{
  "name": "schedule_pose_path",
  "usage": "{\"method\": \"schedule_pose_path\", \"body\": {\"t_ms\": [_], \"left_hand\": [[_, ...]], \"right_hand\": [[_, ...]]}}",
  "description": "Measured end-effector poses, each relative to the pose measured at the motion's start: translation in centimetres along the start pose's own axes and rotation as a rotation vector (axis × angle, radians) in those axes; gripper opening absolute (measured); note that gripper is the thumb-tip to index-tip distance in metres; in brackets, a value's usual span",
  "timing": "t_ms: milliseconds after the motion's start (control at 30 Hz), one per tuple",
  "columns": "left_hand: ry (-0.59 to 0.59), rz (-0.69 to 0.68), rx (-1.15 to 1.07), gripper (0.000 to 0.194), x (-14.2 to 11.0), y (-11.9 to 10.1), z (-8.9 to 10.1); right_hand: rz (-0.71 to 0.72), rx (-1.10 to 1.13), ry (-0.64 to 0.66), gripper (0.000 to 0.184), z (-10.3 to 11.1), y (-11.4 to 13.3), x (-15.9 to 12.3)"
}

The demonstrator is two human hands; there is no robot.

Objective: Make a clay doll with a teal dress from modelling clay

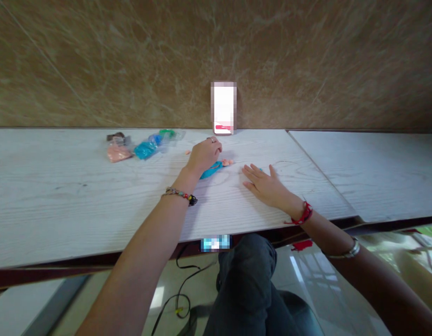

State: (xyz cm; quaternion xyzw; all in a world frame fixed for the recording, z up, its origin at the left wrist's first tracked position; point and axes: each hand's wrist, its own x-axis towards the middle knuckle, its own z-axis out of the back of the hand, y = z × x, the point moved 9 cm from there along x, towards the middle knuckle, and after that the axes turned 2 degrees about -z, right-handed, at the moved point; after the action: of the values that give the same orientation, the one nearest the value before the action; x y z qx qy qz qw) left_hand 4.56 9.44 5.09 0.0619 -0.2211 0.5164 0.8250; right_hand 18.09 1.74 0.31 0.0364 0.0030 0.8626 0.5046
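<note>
My left hand (205, 155) is closed, its fingers curled over the white board; whatever they may hold is hidden. Just beneath and to the right of it lies a flat blue piece of modelling clay (212, 171), with small peach lumps of clay (227, 162) at its right end. A separate peach bit (187, 152) sits left of that hand. To the right, my right hand (267, 185) lies palm down with fingers spread. A tiny blue bit (261, 169) shows beside its fingers, mostly covered.
Plastic bags of peach clay (118, 151) and blue clay (146, 149) lie at the back left, near a green one (167, 134). A lit phone (223, 107) leans against the brown wall. Another screen (216, 242) shows below the table's front edge. A cable (181, 296) trails across the floor.
</note>
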Motion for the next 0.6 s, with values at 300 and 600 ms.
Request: {"method": "schedule_pose_path", "body": {"t_ms": [300, 600], "left_hand": [[-0.012, 0.002, 0.004, 0.03, -0.1, -0.1, 0.2], [0.003, 0.007, 0.005, 0.029, -0.1, 0.0, 0.1]], "right_hand": [[0.027, 0.004, -0.005, 0.051, -0.1, -0.1, -0.4], [0.018, -0.006, -0.005, 0.05, 0.2, -0.5, 0.5]]}}
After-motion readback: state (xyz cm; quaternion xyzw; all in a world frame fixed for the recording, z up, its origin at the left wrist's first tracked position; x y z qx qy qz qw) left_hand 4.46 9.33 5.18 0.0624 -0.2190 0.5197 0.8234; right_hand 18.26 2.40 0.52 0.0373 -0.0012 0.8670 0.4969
